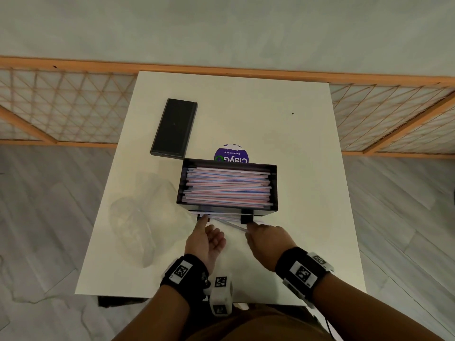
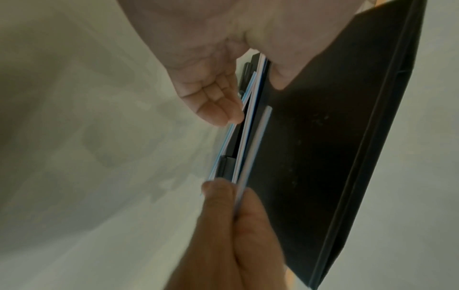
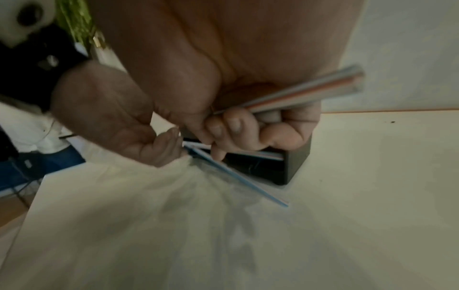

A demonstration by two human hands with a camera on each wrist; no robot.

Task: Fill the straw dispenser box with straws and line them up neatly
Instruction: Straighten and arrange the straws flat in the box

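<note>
The box (image 1: pixel 227 188) is already full of straws (image 1: pixel 227 187), most lying lengthwise but a few crossing at slight angles. The step in hand looks like tidying the dispensing slot at the near edge of the box, where several strays (image 1: pixel 221 219) stick out skewed.

To do it well, I would square the strays before pushing. Bring their ends level, turn them parallel to the slot, then ease them back in together rather than forcing one at an angle; a thin straw kinks easily if it is jammed against the black stops. The box seems light and may slide on the table (image 1: pixel 295 143), so one hand should brace it while the other works.

The right hand (image 1: pixel 267 238) is curled around a small bunch of straws, pinched between thumb and fingers; the right wrist view shows their ends poking out past the fist. The left hand (image 1: pixel 209 238) has its forefinger stretched to the left end of the slot and its other fingers loosely bent. The left wrist view suggests thumb and forefinger (image 2: pixel 218 200) nipping a straw end, though blur leaves that uncertain.

The box sits just beyond both hands, its near wall touching or nearly touching the fingertips. One blue stray (image 3: pixel 238 180) angles out onto the table below the right hand.
</note>
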